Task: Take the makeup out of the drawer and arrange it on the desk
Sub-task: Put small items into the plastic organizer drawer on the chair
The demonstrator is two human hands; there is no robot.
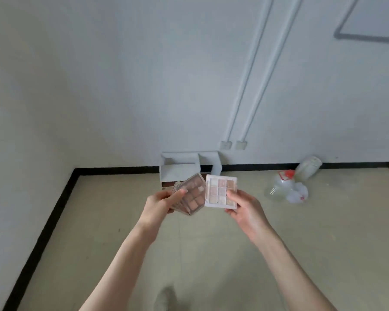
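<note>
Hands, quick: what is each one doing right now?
Left hand: grips the brown-toned palette.
Right hand: grips the pale white-framed palette.

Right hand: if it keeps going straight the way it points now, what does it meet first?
Probably the tilted palette in the left hand; the right hand holds its own palette edge-close to it. Depth is unclear.

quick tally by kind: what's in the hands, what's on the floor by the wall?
Eyeshadow palettes: 2, darker palette in left hand, pale palette in right hand
White box units by wall: 1
Clear plastic jugs: 2
White plastic bags: 1
Total: 6
</note>
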